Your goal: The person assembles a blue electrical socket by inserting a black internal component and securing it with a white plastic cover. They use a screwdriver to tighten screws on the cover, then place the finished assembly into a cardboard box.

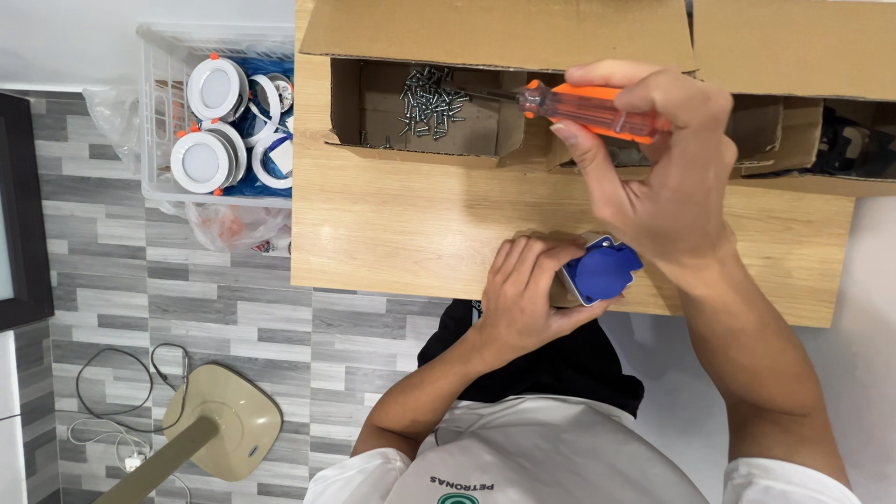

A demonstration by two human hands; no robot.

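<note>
My left hand (523, 291) grips a blue and grey socket part (605, 271) at the near edge of the wooden table (401, 224). Above it, my right hand (667, 177) holds an orange-handled screwdriver (579, 105) lying sideways. The metal shaft points left into an open cardboard box (495, 37). Its tip reaches a pile of small silver screws (431, 101) inside the box. Part of the socket is hidden under my right palm.
A clear plastic crate (154, 112) holding several round white lamps (217, 89) stands left of the table, with a plastic bag (229, 224) beneath it. A second cardboard box (793, 47) sits at the back right. A beige stand base (229, 420) and cables lie on the tiled floor.
</note>
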